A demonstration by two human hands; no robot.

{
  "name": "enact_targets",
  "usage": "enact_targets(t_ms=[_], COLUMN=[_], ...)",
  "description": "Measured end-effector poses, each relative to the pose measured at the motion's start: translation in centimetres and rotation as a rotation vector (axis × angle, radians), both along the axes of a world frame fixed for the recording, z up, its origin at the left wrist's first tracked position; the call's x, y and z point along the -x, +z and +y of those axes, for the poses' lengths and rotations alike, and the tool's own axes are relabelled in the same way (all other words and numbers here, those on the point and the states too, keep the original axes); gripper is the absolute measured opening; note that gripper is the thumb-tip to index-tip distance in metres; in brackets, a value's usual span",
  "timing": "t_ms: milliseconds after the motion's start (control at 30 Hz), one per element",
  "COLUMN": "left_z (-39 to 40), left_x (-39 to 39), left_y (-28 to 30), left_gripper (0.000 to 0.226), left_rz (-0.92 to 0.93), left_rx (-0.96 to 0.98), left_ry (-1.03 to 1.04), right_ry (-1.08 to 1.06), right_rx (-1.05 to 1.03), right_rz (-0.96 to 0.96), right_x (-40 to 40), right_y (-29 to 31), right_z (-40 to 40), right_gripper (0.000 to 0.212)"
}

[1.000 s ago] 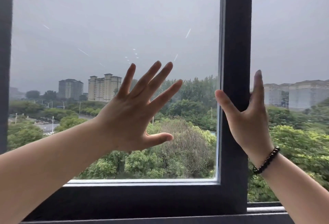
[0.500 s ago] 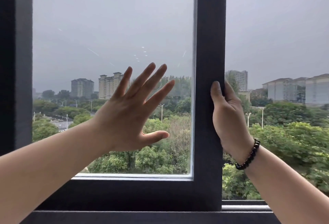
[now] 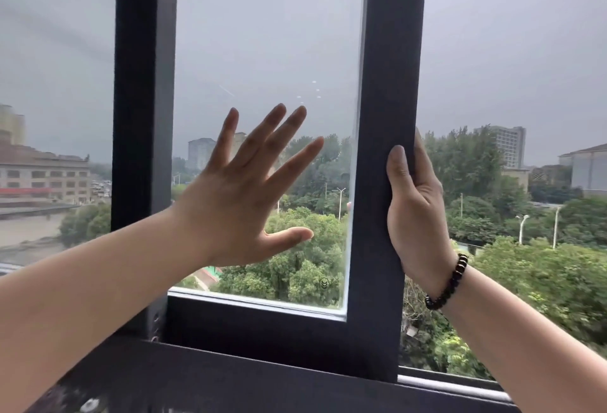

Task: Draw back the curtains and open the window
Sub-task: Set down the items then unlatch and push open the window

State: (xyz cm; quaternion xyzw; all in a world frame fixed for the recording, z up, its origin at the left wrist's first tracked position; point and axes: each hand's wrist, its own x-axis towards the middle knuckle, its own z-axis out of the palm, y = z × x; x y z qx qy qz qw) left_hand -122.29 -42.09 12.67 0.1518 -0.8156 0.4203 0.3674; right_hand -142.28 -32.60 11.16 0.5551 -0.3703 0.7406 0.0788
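Dark grey sliding window sash (image 3: 387, 117), glass-paned, sits mid-track; open gap shows to its right. No curtains visible. Left hand (image 3: 243, 195) spread wide, palm flat on clear glass pane (image 3: 262, 34), holding nothing. Right hand (image 3: 415, 209), black beaded bracelet (image 3: 448, 284) on wrist, curled around sash's right vertical rail, thumb in front. Step in hand, by judgement: sliding sash leftward. Do it well: pull mainly from rail, light even palm pressure, level along bottom track (image 3: 453, 383).

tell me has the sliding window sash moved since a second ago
Yes. The sliding sash has moved left: it now overlaps the fixed upright more, and the open gap on its right is wider. The right hand grips its edge.
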Motion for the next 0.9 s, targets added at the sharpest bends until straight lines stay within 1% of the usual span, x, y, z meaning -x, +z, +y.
enact_targets(t_ms=[267, 333, 433, 533, 567, 600, 667, 800, 900], left_z=[-1.6, -1.9, -1.7, -2.4, -2.4, -4.7, -5.5, -5.9, -6.1], left_x=[-3.3, -4.1, -4.3, -5.1, -4.9, -9.8, -10.7, -10.7, -10.9], left_y=[-0.4, -0.3, 0.0, -0.1, -0.1, -0.2, -0.2, -0.6, -1.2], left_gripper=[0.100, 0.100, 0.099, 0.098, 0.098, 0.097, 0.097, 0.098, 0.100], left_rz=[0.029, 0.040, 0.056, 0.095, 0.110, 0.124, 0.112, 0.127, 0.126], left_rx=[0.015, 0.026, 0.029, 0.047, 0.031, -0.016, -0.058, -0.057, -0.073], left_ry=[0.067, 0.083, 0.100, 0.117, 0.138, 0.198, 0.252, 0.196, 0.177], right_ry=[-0.028, -0.029, -0.040, -0.030, -0.046, -0.022, -0.019, 0.003, -0.030], right_rx=[-0.019, -0.018, -0.018, -0.005, -0.013, -0.021, -0.029, -0.014, -0.029], right_rz=[-0.008, 0.003, -0.001, -0.035, -0.012, -0.005, -0.008, -0.024, -0.014], right_x=[-3.5, -4.3, -4.4, -4.5, -4.5, -8.9, -10.0, -9.9, -10.4], right_y=[0.1, 0.1, 0.2, 0.1, 0.1, 0.1, 0.1, 0.1, 0.0], right_z=[-3.0, -3.4, -3.3, -3.9, -3.7, -7.4, -8.3, -8.5, -8.8], right_gripper=[0.064, 0.060, 0.049, 0.049, 0.049, 0.049, 0.050, 0.049, 0.047])
